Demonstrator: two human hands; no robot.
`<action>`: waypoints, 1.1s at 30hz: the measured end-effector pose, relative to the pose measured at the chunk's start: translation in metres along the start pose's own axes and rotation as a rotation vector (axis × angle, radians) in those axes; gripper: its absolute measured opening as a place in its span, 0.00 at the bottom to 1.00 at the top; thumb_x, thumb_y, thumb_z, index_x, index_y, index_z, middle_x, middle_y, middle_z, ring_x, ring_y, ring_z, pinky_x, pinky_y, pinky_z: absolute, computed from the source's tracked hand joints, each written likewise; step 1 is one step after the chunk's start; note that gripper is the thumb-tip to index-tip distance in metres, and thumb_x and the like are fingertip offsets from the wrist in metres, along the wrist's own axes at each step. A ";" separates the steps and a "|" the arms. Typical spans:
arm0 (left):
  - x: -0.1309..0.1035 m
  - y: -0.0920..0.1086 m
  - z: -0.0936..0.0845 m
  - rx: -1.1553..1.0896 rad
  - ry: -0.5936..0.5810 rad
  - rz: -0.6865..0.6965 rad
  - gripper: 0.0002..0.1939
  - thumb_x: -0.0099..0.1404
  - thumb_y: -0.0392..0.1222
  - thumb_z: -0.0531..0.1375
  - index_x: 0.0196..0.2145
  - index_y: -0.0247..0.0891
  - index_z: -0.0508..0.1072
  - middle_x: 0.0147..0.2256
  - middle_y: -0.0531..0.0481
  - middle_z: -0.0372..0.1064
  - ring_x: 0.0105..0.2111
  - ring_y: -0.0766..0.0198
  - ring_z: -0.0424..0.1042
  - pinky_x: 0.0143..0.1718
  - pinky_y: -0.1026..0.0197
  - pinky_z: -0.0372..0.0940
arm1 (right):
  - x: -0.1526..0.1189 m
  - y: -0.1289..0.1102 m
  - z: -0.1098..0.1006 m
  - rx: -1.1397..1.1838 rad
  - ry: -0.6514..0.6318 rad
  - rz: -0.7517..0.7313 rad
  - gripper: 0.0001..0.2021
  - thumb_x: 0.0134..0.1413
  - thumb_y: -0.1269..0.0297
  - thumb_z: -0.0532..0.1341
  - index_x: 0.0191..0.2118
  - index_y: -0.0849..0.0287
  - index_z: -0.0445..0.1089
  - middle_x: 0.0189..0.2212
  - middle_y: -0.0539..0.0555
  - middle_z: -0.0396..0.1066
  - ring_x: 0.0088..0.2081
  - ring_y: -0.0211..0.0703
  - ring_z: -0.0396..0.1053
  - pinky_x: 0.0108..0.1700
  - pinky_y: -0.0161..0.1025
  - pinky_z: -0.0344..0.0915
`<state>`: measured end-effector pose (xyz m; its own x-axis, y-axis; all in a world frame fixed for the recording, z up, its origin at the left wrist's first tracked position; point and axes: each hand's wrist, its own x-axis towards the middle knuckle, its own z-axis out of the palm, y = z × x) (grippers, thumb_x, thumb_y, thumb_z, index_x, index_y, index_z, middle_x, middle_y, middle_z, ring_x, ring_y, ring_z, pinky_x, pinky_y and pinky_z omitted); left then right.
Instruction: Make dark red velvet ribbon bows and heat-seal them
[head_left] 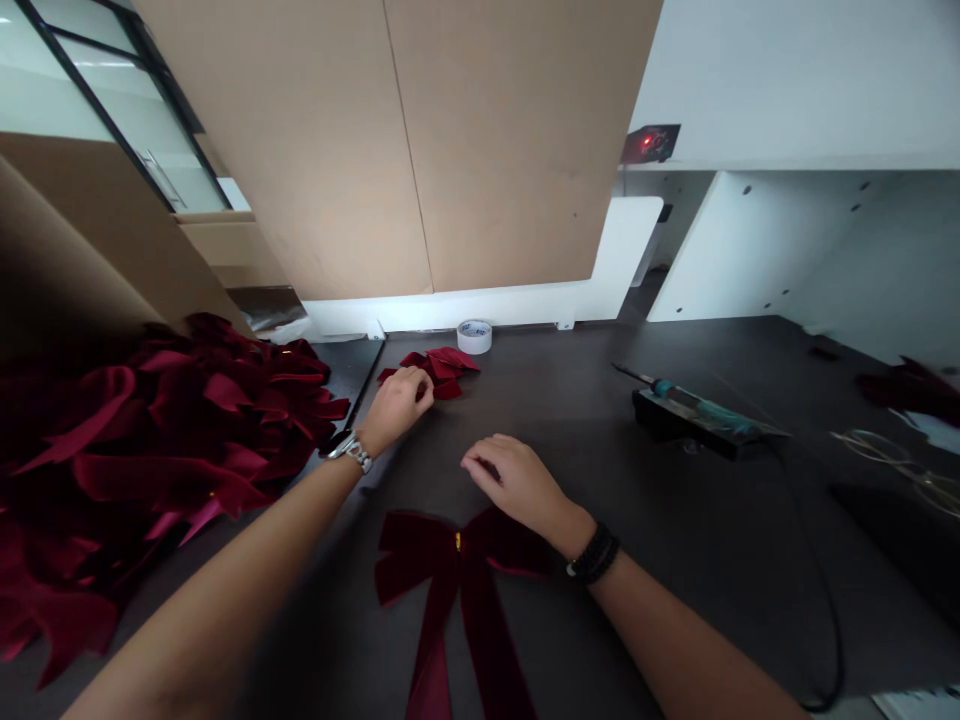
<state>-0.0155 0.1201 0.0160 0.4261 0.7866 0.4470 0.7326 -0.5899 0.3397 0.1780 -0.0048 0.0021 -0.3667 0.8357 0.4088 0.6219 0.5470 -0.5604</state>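
On the dark table in front of me lies a dark red velvet bow, its two tails hanging toward me and a small gold-coloured piece at its centre. My left hand is closed, fingers curled, beside a small heap of red velvet pieces. Whether its fingertips pinch anything is hidden. Just above the bow's right loop, my right hand is curled with thumb and forefinger together. Nothing shows between them.
A big heap of red velvet bows covers the left side. Behind the small pieces stands a white tape roll. A soldering-iron-like tool rests on a black block at right, its cable trailing forward. Glasses lie farther right. Brown board rises behind.
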 end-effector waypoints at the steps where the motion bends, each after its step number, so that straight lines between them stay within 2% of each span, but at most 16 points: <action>1: -0.003 0.003 -0.001 -0.042 0.039 -0.017 0.05 0.61 0.36 0.52 0.29 0.37 0.66 0.32 0.46 0.68 0.36 0.58 0.66 0.44 0.56 0.60 | 0.000 0.001 0.000 0.027 0.042 0.036 0.08 0.60 0.70 0.56 0.30 0.60 0.69 0.29 0.52 0.71 0.33 0.40 0.65 0.38 0.37 0.58; 5: -0.021 0.024 -0.003 -0.221 0.120 -0.084 0.08 0.65 0.41 0.49 0.32 0.37 0.64 0.31 0.48 0.67 0.32 0.62 0.66 0.36 0.61 0.63 | 0.001 0.009 0.006 0.229 0.183 0.155 0.08 0.59 0.69 0.56 0.31 0.59 0.70 0.29 0.52 0.69 0.32 0.38 0.65 0.36 0.37 0.59; 7: -0.035 0.039 -0.002 -0.334 0.096 -0.107 0.10 0.66 0.44 0.48 0.31 0.37 0.63 0.28 0.51 0.65 0.28 0.65 0.65 0.31 0.64 0.62 | 0.002 0.012 0.012 0.436 0.193 0.247 0.05 0.57 0.66 0.58 0.35 0.59 0.70 0.31 0.52 0.70 0.32 0.38 0.66 0.36 0.37 0.61; 10: -0.055 0.059 0.000 -0.610 0.022 -0.174 0.11 0.65 0.46 0.51 0.29 0.37 0.64 0.25 0.53 0.62 0.26 0.67 0.63 0.29 0.65 0.60 | 0.004 0.012 0.019 0.767 0.172 0.414 0.13 0.50 0.61 0.62 0.42 0.58 0.67 0.32 0.51 0.69 0.30 0.37 0.67 0.33 0.36 0.62; 13: -0.067 0.069 0.001 -0.789 -0.022 -0.233 0.11 0.63 0.47 0.54 0.30 0.36 0.65 0.25 0.54 0.61 0.27 0.68 0.61 0.30 0.65 0.58 | 0.004 0.010 0.021 0.932 0.202 0.474 0.13 0.46 0.56 0.64 0.35 0.58 0.66 0.26 0.47 0.67 0.25 0.34 0.63 0.29 0.34 0.60; 16: -0.072 0.069 0.000 -0.873 -0.064 -0.237 0.11 0.64 0.47 0.55 0.30 0.36 0.65 0.26 0.55 0.60 0.27 0.68 0.61 0.31 0.65 0.58 | 0.004 0.008 0.018 0.964 0.231 0.483 0.13 0.45 0.56 0.65 0.27 0.58 0.64 0.21 0.45 0.64 0.23 0.32 0.61 0.29 0.34 0.60; 20: -0.075 0.066 -0.001 -0.984 -0.128 -0.185 0.10 0.64 0.46 0.57 0.33 0.36 0.65 0.29 0.54 0.62 0.30 0.67 0.63 0.34 0.65 0.59 | 0.003 0.005 0.015 0.971 0.194 0.460 0.13 0.45 0.56 0.66 0.26 0.58 0.64 0.21 0.46 0.66 0.24 0.33 0.64 0.30 0.34 0.63; 23: -0.078 0.067 0.000 -1.031 -0.155 -0.152 0.09 0.62 0.44 0.59 0.33 0.36 0.65 0.31 0.53 0.63 0.33 0.67 0.65 0.37 0.64 0.61 | 0.001 0.003 0.017 0.981 0.170 0.438 0.12 0.47 0.57 0.65 0.28 0.58 0.64 0.23 0.46 0.66 0.25 0.33 0.66 0.31 0.34 0.64; 28: -0.081 0.065 0.008 -0.980 -0.141 -0.130 0.08 0.61 0.41 0.60 0.29 0.35 0.67 0.38 0.47 0.65 0.38 0.64 0.67 0.40 0.62 0.63 | -0.001 0.003 0.023 1.007 0.329 0.394 0.16 0.44 0.63 0.68 0.31 0.55 0.57 0.26 0.42 0.63 0.24 0.32 0.68 0.28 0.33 0.66; 31: -0.081 0.063 0.009 -0.939 -0.137 -0.103 0.07 0.61 0.39 0.61 0.27 0.36 0.67 0.38 0.46 0.67 0.38 0.63 0.69 0.40 0.61 0.63 | -0.001 0.003 0.021 0.991 0.273 0.357 0.13 0.47 0.63 0.66 0.35 0.54 0.62 0.28 0.45 0.67 0.25 0.32 0.68 0.31 0.35 0.67; 33: -0.081 0.062 0.008 -0.915 -0.130 -0.081 0.06 0.61 0.38 0.61 0.28 0.36 0.68 0.38 0.46 0.69 0.41 0.62 0.69 0.44 0.60 0.62 | -0.001 0.003 0.019 0.980 0.246 0.366 0.15 0.46 0.64 0.66 0.42 0.53 0.64 0.31 0.46 0.69 0.28 0.33 0.68 0.33 0.35 0.67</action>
<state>-0.0004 0.0218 -0.0060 0.4888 0.8132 0.3158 0.0820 -0.4033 0.9114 0.1668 -0.0035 -0.0137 -0.0534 0.9837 0.1715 -0.2006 0.1577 -0.9669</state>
